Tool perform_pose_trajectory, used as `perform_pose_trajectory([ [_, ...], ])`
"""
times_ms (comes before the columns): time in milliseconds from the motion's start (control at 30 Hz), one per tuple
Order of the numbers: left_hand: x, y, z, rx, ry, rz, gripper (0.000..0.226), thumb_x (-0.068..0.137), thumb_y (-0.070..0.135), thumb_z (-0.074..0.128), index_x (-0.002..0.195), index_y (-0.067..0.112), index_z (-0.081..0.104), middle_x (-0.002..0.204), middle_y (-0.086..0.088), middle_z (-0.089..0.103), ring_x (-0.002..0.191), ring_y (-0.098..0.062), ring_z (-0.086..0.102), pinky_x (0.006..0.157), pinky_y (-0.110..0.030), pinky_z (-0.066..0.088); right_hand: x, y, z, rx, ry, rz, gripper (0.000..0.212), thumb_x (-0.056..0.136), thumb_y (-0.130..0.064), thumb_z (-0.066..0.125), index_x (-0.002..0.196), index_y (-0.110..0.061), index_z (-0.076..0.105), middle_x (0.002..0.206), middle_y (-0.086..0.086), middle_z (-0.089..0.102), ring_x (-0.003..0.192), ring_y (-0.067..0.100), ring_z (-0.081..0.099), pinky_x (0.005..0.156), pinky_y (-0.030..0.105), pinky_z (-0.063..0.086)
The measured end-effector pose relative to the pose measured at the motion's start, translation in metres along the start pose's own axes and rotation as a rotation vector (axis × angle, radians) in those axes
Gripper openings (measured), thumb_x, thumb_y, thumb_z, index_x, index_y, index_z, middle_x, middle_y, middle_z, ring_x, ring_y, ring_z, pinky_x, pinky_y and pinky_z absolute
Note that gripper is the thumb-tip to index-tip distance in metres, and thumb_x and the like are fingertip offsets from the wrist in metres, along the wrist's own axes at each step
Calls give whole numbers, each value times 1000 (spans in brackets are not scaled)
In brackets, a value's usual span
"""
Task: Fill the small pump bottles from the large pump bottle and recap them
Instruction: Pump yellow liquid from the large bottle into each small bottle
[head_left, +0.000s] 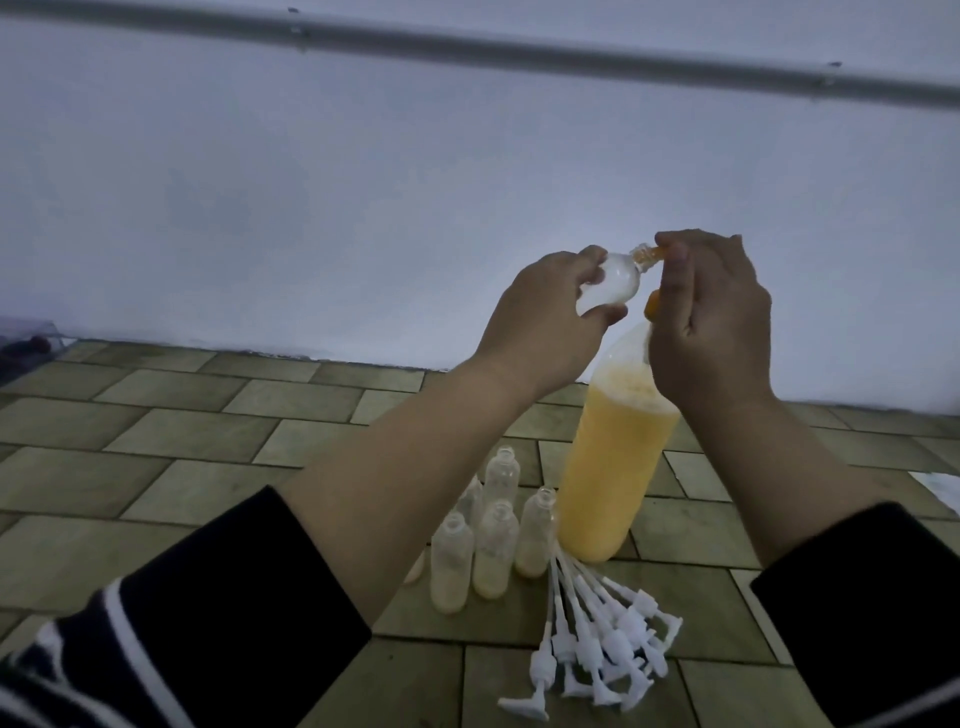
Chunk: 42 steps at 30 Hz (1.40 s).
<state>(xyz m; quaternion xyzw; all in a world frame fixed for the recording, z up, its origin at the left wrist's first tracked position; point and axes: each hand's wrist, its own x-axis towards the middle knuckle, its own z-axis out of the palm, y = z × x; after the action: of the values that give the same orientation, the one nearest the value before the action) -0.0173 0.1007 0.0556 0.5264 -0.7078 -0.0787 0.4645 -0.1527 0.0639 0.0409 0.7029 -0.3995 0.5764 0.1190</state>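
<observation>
A: What is lying around the person?

B: A pale wall (363, 182) is rising behind a tiled floor (182, 441). The large bottle (613, 467) of orange liquid is standing on it, beside small open bottles (493, 540) and loose white pumps (597, 639).

A: And the hands?

B: The left hand (545, 317) is gripping a tilted small bottle (249, 286); the right hand (706, 322) is curling over the large bottle's top, hiding its pump. A dark object at far left is too cut off to identify.
</observation>
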Motion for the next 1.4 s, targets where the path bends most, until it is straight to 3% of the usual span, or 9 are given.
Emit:
perform_pose_trajectory([
  [100, -5, -4, 5, -5, -8, -11, 43, 89, 25, 63, 129, 17, 51, 120, 1, 59, 105, -15, 54, 88, -26, 43, -8, 4, 7, 2, 15, 15, 48, 99, -29, 26, 102, -1, 65, 112, 11, 64, 111, 28, 55, 111, 29, 23],
  [233, -4, -5, 3, 5, -6, -12, 42, 88, 24, 64, 128, 16, 53, 118, 1, 59, 105, -17, 54, 89, -27, 43, -7, 3, 1, -49, -55, -4, 52, 98, -33, 23, 108, -3, 64, 116, 10, 64, 114, 26, 54, 111, 27, 21],
  [400, 0, 1, -3, 0, 29, 3, 48, 88, 25, 64, 133, 17, 50, 123, 2, 59, 105, -14, 54, 86, -19, 39, 4, -3, -11, -26, -59, -48, 50, 100, -35, 23, 112, -7, 63, 113, 8, 64, 114, 24, 51, 109, 18, 15],
  [667, -5, -8, 7, -6, 3, -12, 42, 88, 25, 64, 127, 18, 53, 119, 4, 60, 100, -11, 53, 86, -24, 43, -9, 0, 7, 2, 10, 15, 43, 100, -24, 27, 104, -3, 64, 105, 10, 65, 109, 28, 56, 110, 25, 20],
  [867, -3, -4, 1, 10, 18, -9, 43, 88, 26, 64, 128, 19, 52, 119, 5, 59, 100, -12, 53, 84, -20, 39, -1, -3, -4, -46, -84, -2, 58, 98, -42, 20, 108, -6, 64, 114, 6, 63, 116, 24, 51, 108, 13, 13],
  [967, 2, -2, -3, 10, 43, 15, 42, 88, 27, 64, 128, 18, 53, 118, 5, 59, 98, -11, 53, 84, -21, 41, 6, -5, -7, -28, -73, -6, 57, 98, -42, 20, 112, -7, 63, 113, 6, 63, 119, 26, 50, 108, 14, 13],
  [1100, 1, -5, 3, -29, 29, 3, 43, 87, 25, 65, 128, 17, 53, 119, 4, 60, 98, -9, 53, 86, -22, 43, 0, 0, 2, -22, -40, 37, 56, 98, -40, 22, 107, -4, 64, 115, 7, 63, 121, 25, 49, 104, 3, 9],
  [1200, -3, -9, 9, -49, 11, -18, 43, 87, 24, 66, 127, 16, 54, 119, 3, 61, 101, -13, 56, 90, -26, 45, -6, 3, 5, -25, -57, 58, 52, 98, -36, 23, 106, -5, 64, 109, 6, 65, 117, 26, 52, 103, 4, 10],
  [1400, 3, -5, 3, 29, 34, 1, 40, 88, 27, 64, 126, 18, 53, 118, 5, 59, 102, -14, 54, 84, -22, 41, 5, -5, -9, -60, -153, 25, 58, 97, -45, 17, 101, -11, 64, 101, 1, 63, 110, 22, 52, 106, 15, 16],
])
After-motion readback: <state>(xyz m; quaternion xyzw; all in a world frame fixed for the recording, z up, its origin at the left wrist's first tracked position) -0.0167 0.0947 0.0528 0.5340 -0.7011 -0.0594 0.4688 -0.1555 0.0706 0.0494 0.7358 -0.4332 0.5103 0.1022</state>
